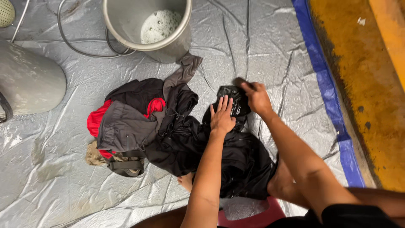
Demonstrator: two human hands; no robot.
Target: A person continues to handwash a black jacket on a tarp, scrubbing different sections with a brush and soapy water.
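Observation:
A wet black garment (242, 162) lies spread on a silver tarp (274, 50) in front of me. My left hand (222, 115) presses flat on it, fingers apart. My right hand (256, 98) is closed on a small dark object, perhaps a brush, at the garment's far end; the object is mostly hidden by the fingers. Left of the black garment sits a heap of wet clothes: a dark grey piece (124, 126), a red one (96, 120) and a khaki one (95, 157).
A metal bucket (126, 25) holding soapy foam stands at the top centre, with a hose (67, 40) curling behind it. A grey rounded container (27, 78) is at the left. Blue tarp edging (327, 84) and yellow-stained floor (371, 84) run along the right.

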